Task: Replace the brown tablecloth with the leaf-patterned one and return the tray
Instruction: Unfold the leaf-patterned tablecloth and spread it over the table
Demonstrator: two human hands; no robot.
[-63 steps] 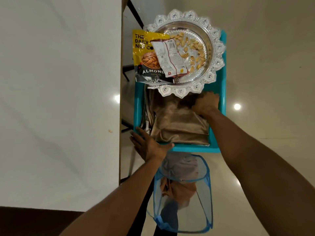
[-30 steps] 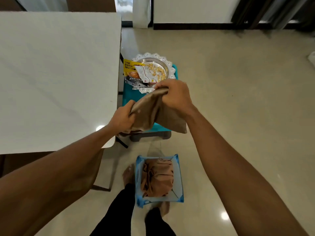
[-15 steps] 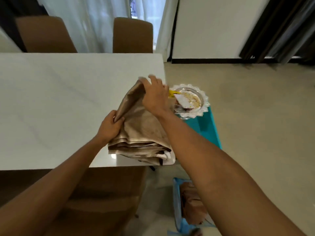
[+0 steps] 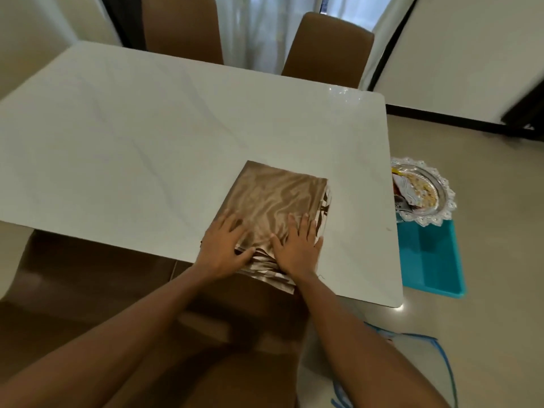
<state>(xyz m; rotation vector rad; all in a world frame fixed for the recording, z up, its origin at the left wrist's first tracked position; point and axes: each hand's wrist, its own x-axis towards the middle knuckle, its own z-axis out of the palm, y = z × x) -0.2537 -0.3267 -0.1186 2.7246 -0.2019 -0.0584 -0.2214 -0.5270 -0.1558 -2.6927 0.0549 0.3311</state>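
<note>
A folded, shiny tan cloth [image 4: 276,195] lies on the bare white table [image 4: 147,136] near its right front corner, with dark pattern marks showing at its right edge. Its layered near edge hangs slightly over the table's front. My left hand [image 4: 223,245] and my right hand [image 4: 297,245] rest flat on the cloth's near part, fingers spread, gripping nothing. The silver scalloped tray [image 4: 446,201], holding nuts and snack packets, sits off the table to the right on a teal plastic bin [image 4: 429,257]. The table edge partly hides the tray.
Two brown chairs [image 4: 182,28] [image 4: 329,45] stand at the table's far side, and another brown chair [image 4: 88,284] is tucked in below me. A blue mesh hamper [image 4: 412,363] stands on the beige floor at lower right. Curtains hang behind the far chairs.
I lifted the folded cloth out of the teal bin, carried it left and laid it on the table. Both hands went from gripping it to lying flat on it.
</note>
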